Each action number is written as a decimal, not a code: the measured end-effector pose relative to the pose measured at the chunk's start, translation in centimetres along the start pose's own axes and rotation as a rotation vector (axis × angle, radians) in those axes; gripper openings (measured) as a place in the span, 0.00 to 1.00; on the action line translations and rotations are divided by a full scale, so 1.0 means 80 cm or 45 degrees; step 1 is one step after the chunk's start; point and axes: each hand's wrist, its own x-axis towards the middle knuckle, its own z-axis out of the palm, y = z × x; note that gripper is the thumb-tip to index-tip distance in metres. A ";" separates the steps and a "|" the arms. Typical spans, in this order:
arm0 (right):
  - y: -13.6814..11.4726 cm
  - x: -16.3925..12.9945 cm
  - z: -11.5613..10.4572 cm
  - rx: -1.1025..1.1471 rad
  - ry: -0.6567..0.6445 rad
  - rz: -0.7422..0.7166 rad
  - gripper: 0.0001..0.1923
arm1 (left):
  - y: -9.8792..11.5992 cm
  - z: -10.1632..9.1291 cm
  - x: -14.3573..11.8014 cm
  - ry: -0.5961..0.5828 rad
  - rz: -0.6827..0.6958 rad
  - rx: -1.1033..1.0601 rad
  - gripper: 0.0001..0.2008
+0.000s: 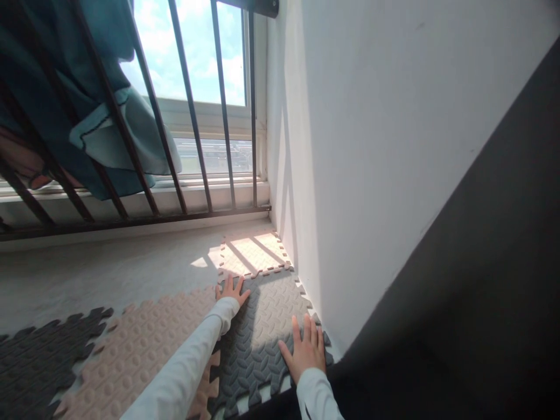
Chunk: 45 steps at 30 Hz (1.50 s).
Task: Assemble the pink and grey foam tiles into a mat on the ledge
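Left hand: the left hand (231, 290) lies flat, palm down, fingers spread open, on the far left corner of the grey foam tile (262, 326). It grips nothing. Its fingertips reach the toothed seam where the grey tile meets the sunlit pink tile (251, 252).

Right hand: the right hand (305, 352) also lies flat and open, fingers straight and a little apart, pressing on the near right part of the same grey tile, close to the wall (394, 146). It holds nothing.

Sleeves: both arms wear long white sleeves (184, 367); the left one crosses over the large pink tile (144, 344).

Grey foam tile: it sits on the floor (96, 268) in the corner, its right edge running just beside the foot of the wall. Its far edge meets the sunlit pink tile, and its left edge lies next to the large pink tile. Whether the teeth on the left edge are fully locked I cannot tell, as the sleeve covers part of that seam.

Other tiles: a dark grey tile (39, 356) lies to the far left, touching the large pink one.

Window: black bars (192, 116) stand in front of the window (201, 52), with sky behind.

Cloth: a teal cloth (65, 87) hangs behind the bars at the upper left.

Light: sun falls across the small pink tile and the bare floor, striped by bar shadows.

Dark surface: a black surface (481, 291) fills the lower right, beside the wall.
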 end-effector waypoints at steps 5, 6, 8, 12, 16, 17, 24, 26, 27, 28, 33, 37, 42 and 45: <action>-0.001 0.000 -0.003 0.008 -0.036 0.001 0.33 | -0.001 -0.006 0.001 0.032 0.033 0.042 0.29; -0.001 0.000 -0.004 0.007 -0.040 0.002 0.34 | 0.000 -0.011 0.001 0.017 0.048 0.054 0.28; -0.001 0.000 -0.006 0.006 -0.039 0.002 0.33 | 0.003 -0.022 0.004 -0.033 0.043 0.064 0.28; -0.001 0.000 -0.004 0.017 -0.020 -0.002 0.33 | 0.020 -0.025 0.011 -0.023 0.179 0.057 0.28; -0.001 0.000 -0.002 0.027 -0.014 0.013 0.33 | 0.041 -0.005 0.013 0.041 0.494 0.050 0.29; -0.002 0.000 -0.003 0.027 -0.016 0.016 0.33 | 0.046 -0.001 0.012 0.034 0.480 0.035 0.29; -0.002 -0.001 -0.008 0.038 -0.038 0.023 0.33 | 0.066 -0.005 0.008 0.160 0.426 -0.048 0.28; -0.001 -0.001 -0.008 0.051 -0.063 0.017 0.34 | 0.071 -0.004 0.010 0.179 0.469 -0.068 0.28; 0.000 0.000 -0.008 0.056 -0.074 0.012 0.34 | 0.073 -0.003 0.011 0.183 0.481 -0.073 0.28; 0.000 0.000 -0.008 0.056 -0.080 0.009 0.34 | 0.075 -0.002 0.012 0.185 0.481 -0.073 0.28; -0.002 -0.002 -0.008 0.010 -0.057 0.018 0.34 | 0.089 -0.003 0.012 0.197 0.429 -0.012 0.26; -0.003 -0.003 -0.006 0.006 -0.040 0.024 0.33 | 0.111 -0.011 0.017 0.106 0.471 -0.058 0.28; 0.000 -0.003 -0.002 0.006 -0.033 0.014 0.34 | 0.129 -0.004 0.022 0.071 0.508 -0.108 0.27; 0.001 -0.003 -0.004 0.018 -0.063 0.003 0.35 | 0.135 0.000 0.022 0.154 0.534 -0.122 0.27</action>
